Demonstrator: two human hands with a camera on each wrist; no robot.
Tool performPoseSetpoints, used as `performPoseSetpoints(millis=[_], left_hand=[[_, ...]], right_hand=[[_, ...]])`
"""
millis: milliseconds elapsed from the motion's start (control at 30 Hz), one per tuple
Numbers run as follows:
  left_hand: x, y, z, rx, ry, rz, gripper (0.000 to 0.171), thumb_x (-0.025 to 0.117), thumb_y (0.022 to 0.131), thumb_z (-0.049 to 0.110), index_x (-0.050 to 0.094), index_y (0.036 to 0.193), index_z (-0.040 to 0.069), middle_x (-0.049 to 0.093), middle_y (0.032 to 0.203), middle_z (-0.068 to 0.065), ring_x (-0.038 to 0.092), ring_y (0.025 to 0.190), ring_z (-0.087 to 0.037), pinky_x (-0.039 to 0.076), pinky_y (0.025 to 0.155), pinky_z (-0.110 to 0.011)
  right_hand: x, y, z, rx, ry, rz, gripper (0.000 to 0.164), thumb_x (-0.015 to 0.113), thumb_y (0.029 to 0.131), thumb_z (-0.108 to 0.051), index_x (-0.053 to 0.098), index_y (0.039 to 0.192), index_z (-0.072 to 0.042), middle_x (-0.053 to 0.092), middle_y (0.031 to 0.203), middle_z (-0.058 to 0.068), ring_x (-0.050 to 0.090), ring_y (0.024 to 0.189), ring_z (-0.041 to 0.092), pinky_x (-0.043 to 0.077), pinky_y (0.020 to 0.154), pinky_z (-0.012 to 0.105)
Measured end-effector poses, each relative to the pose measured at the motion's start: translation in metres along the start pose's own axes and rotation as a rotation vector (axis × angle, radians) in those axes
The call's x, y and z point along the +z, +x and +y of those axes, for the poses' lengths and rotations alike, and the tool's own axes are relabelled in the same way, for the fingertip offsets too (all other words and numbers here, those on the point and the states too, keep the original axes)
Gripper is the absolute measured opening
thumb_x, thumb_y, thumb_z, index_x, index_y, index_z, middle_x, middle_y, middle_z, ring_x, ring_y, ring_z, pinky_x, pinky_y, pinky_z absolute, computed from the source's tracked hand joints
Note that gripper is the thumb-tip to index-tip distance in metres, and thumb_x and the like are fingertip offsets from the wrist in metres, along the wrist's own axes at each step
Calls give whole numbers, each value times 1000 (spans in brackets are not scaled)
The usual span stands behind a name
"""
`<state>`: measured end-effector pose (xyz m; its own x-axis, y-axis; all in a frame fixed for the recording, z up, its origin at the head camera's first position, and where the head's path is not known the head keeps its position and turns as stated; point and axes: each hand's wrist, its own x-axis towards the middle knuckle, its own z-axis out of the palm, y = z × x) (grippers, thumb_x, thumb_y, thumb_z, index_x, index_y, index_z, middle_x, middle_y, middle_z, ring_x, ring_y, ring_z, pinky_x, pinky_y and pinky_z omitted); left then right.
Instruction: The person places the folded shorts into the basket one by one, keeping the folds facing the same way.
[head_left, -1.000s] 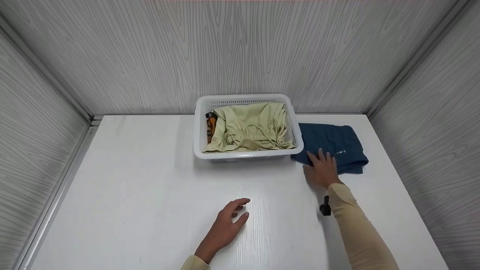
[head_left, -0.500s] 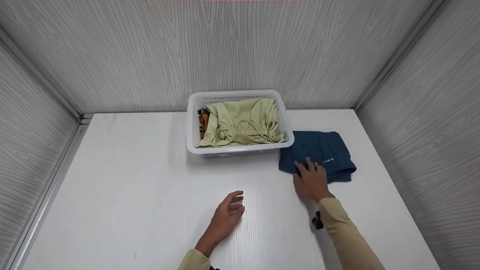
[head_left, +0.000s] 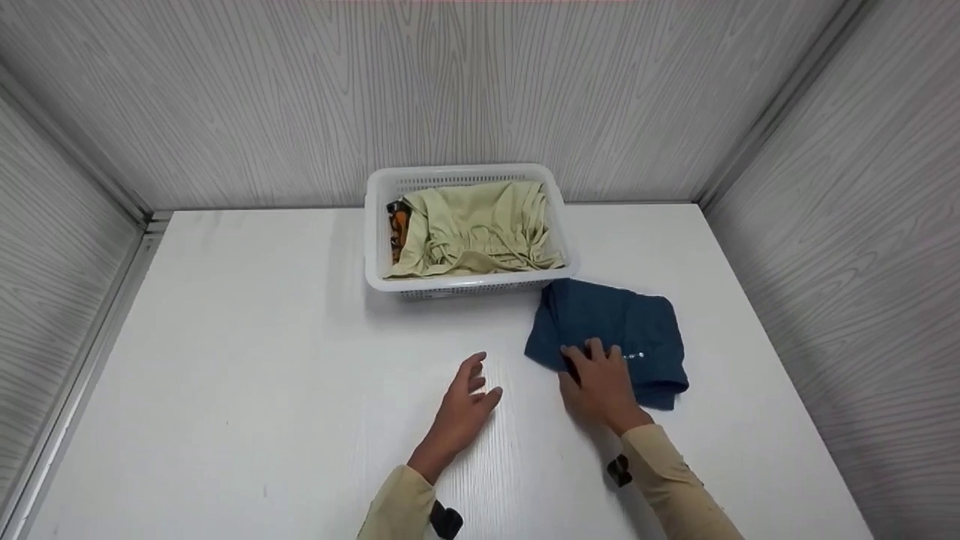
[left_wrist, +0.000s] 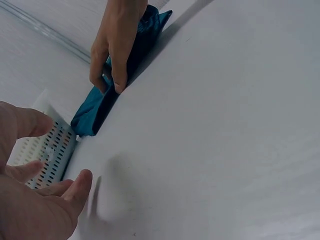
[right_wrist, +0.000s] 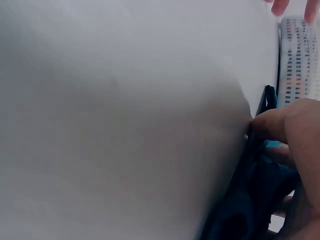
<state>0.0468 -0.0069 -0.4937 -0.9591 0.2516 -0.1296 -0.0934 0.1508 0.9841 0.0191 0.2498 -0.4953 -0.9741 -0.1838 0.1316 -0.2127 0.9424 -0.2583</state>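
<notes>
A folded dark blue garment [head_left: 643, 322] with a small white mark lies right of centre on the white table. My right hand [head_left: 601, 386] pinches its near edge, fingers on top and thumb at the front. In the right wrist view, the thumb meets the edge of the blue cloth [right_wrist: 250, 187]. My left hand [head_left: 459, 412] hovers over the table to the left of the garment, fingers loosely spread and holding nothing. The left wrist view shows the right hand [left_wrist: 116, 47] on the cloth, with the left hand [left_wrist: 37, 200] apart from it.
Against the back wall stands a white perforated basket [head_left: 379, 281]. It holds a pale green garment [head_left: 476, 229] with a gathered waist, and an orange-and-black item [head_left: 398, 229] at its left side. Grey wood-patterned walls [head_left: 847, 247] enclose the table [head_left: 247, 360] at the back and sides.
The blue garment has slid toward me and to the left with my right hand, away from beside the basket. My left hand has shifted slightly and stays unoccupied.
</notes>
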Motion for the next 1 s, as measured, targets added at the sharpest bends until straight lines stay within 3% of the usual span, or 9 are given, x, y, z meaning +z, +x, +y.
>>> performPoseSetpoints(millis=[167,467,600,733,900,1000], left_hand=[[1,4,2,33,29,27,64,61,102,19,30,156,4,38,155,-27,43,138,-41,40,110,-52],[2,3,3,17,-17,46,78,63,102,24,16,160,5,26,161,-28,31,146,-42,29,117,-53],[1,4,7,-36,-78,53,87,66,100,29,9,162,8,20,163,-28,29,147,-43,28,118,-54],[-5,5,8,-112,-158,102,95,70,97,35,7,162,9,26,160,-28,38,142,-43,37,112,-54],[-19,4,6,-249,-273,158,95,72,94,39,15,159,-1,39,152,-31,46,137,-40,40,111,-49],[-28,4,5,-276,-340,127,82,70,96,34,29,153,-8,45,149,-29,47,137,-35,39,112,-45]], right_hand=[[2,-7,-11,-28,4,12,38,70,95,-26,68,129,-9,54,120,23,45,96,39,44,80,54],[14,-26,-37,-193,49,69,37,73,92,-26,71,125,-10,58,121,22,46,93,36,42,79,51],[18,-29,-53,-238,77,21,37,73,92,-28,70,126,-13,57,125,21,44,94,33,43,82,52],[20,-29,-69,-266,111,-46,40,72,93,-32,69,129,-16,56,130,19,43,96,30,43,86,53],[20,-25,-80,-286,211,-138,43,70,94,-40,69,132,-19,55,135,16,42,101,28,39,95,61],[19,-24,-84,-288,274,-204,46,67,95,-47,68,134,-23,54,137,13,43,109,28,36,99,63]])
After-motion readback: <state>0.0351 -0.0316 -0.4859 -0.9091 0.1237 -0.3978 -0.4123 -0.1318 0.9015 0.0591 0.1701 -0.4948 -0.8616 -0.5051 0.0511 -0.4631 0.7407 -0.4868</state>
